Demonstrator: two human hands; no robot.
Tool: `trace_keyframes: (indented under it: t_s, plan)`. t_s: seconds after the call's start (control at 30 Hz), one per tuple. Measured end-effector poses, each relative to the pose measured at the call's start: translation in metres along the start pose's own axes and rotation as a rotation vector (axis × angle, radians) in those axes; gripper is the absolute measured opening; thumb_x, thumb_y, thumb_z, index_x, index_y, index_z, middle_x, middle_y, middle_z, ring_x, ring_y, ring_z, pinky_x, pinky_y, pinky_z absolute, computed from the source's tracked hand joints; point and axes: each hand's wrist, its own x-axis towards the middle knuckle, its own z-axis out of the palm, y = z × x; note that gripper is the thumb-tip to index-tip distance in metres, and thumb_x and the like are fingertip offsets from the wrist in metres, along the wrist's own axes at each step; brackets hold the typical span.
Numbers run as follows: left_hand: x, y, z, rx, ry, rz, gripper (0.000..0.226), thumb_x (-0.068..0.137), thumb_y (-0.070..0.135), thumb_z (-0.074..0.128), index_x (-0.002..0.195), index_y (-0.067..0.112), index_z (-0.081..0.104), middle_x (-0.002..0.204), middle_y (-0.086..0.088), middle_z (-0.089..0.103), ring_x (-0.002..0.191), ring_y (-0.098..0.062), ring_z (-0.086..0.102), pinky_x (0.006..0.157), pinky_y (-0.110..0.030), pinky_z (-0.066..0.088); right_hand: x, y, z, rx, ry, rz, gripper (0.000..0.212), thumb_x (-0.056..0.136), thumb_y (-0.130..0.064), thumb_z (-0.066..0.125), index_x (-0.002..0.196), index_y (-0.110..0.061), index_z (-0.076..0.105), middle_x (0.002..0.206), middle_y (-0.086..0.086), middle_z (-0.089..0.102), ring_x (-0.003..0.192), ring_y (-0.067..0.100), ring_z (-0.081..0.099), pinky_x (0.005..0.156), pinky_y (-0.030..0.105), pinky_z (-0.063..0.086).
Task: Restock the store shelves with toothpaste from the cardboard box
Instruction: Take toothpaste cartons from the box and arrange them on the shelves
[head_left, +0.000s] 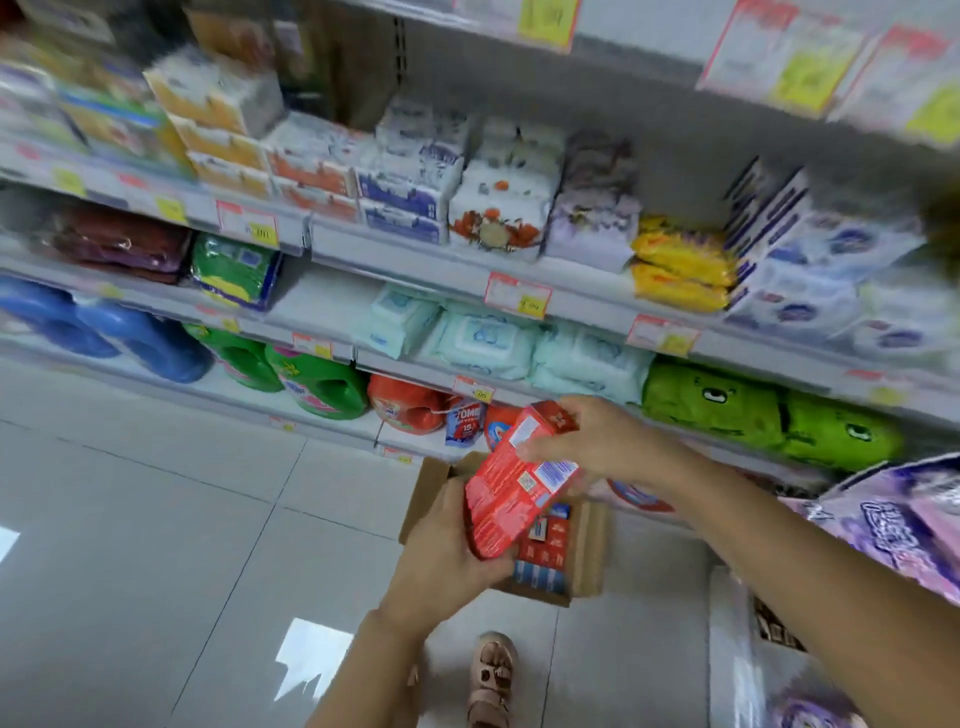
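Both bare forearms reach forward and meet in front of the body. The left forearm (374, 649) rises from the bottom edge, and the left hand (447, 545) cups the lower end of a bundle of red cardboard toothpaste cartons (511, 499), fingers curled around its near side. The right forearm (779, 545) stretches in from the right, slanting up and leftward, and the right hand (597, 441) grips the bundle's upper end, fingers laid across its face. One foot (491, 675) shows below, toes pointing forward.
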Motion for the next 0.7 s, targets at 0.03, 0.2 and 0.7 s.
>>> trace_keyframes:
  t_s: [0.03, 0.2, 0.7]
  plan:
    - [-0.003, 0.016, -0.006, -0.039, -0.005, -0.001, 0.059, 0.062, 0.043, 0.077, 0.111, 0.036, 0.043, 0.097, 0.017, 0.062, 0.087, 0.003, 0.06, 0.067, -0.007, 0.042, -0.013, -0.014, -0.006, 0.012, 0.003, -0.031, 0.017, 0.078, -0.033, 0.075, 0.085, -0.022, 0.064, 0.081, -0.001, 0.071, 0.069, 0.009, 0.069, 0.061, 0.03, 0.059]
    - [-0.013, 0.09, -0.038, -0.448, -0.094, -0.075, 0.075, 0.05, 0.05, 0.076, 0.116, 0.028, 0.049, 0.104, 0.007, 0.07, 0.093, -0.01, 0.069, 0.079, -0.028, 0.057, -0.073, -0.067, -0.033, 0.124, -0.003, -0.199, 0.036, 0.076, -0.053, 0.06, 0.103, -0.03, 0.058, 0.097, -0.006, 0.071, 0.086, 0.007, 0.07, 0.07, 0.026, 0.059]
    - [-0.011, 0.228, -0.095, -0.345, 0.12, 0.173, 0.072, 0.061, 0.05, 0.081, 0.119, 0.036, 0.042, 0.109, 0.011, 0.065, 0.096, -0.001, 0.066, 0.084, -0.028, 0.056, -0.139, -0.116, -0.029, 0.155, 0.382, -0.362, 0.035, 0.08, -0.045, 0.067, 0.112, -0.04, 0.054, 0.1, -0.016, 0.069, 0.087, -0.001, 0.067, 0.077, 0.022, 0.052]
